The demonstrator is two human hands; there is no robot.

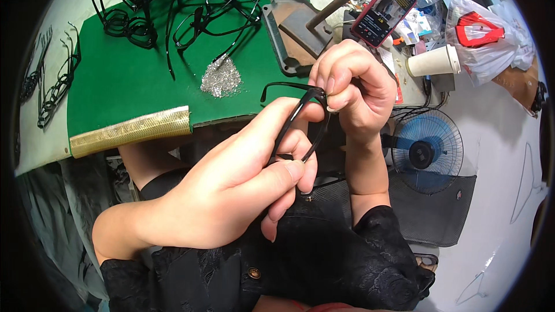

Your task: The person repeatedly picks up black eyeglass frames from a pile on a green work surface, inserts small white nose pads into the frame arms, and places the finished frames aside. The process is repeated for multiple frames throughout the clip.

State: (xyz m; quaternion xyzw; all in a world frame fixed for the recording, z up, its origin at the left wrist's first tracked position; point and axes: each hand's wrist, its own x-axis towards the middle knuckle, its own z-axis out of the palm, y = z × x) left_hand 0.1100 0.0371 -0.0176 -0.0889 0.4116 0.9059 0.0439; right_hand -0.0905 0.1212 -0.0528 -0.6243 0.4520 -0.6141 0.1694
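A black eyeglass frame (297, 117) is held over my lap, just off the table's front edge. My left hand (243, 179) grips it from below, with the thumb and fingers closed round its rim. At the frame's upper corner, by the temple hinge, the fingertips of my right hand (354, 84) are pinched together; anything small between them is too tiny to make out. Beyond my hands, a heap of small silvery metal bits (221, 77) lies on the green mat (127, 86). More black eyeglass frames (214, 17) are piled behind the heap.
A metal bench press (289, 34) stands at the back, with a red-cased phone (384, 13) beside it. To the right are a paper cup (433, 61), plastic bags (485, 34) and a fan (425, 151). A gold perforated strip (133, 132) lines the mat's front edge.
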